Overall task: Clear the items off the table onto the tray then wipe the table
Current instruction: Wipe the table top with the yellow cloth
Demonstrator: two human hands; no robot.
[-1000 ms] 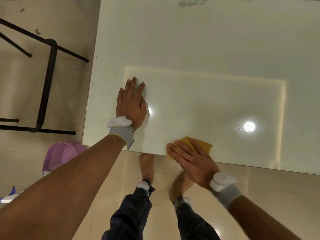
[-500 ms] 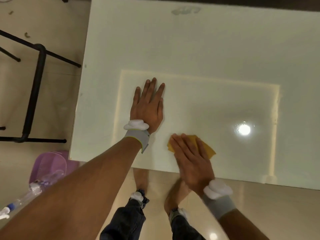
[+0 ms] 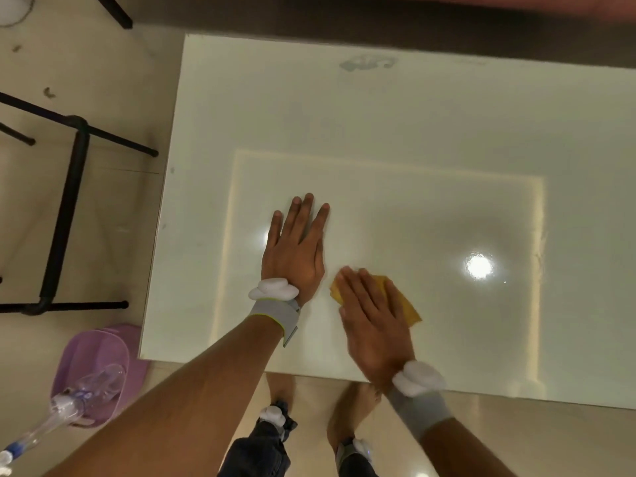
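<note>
Table, head view: no loose items show on the glossy top, and the tray is out of frame. The step in hand is judged to be the wipe.

The left hand lies flat on the top, fingers straight and slightly apart, gripping nothing; it appears to serve as a brace. The right hand, just beside the left thumb, presses flat on the cloth. Its fingers are straight and close together, not curled round the fabric. Cloth shows past the fingertips and along the little-finger side.

A smudge lies well beyond the left fingertips, near the far edge.

The next move probably calls for:
- sliding the cloth forward past the fingertips
- holding even downward pressure
- reaching the smudge

Behind the left wrist, on the floor, stand a tub and a spray bottle.
</note>
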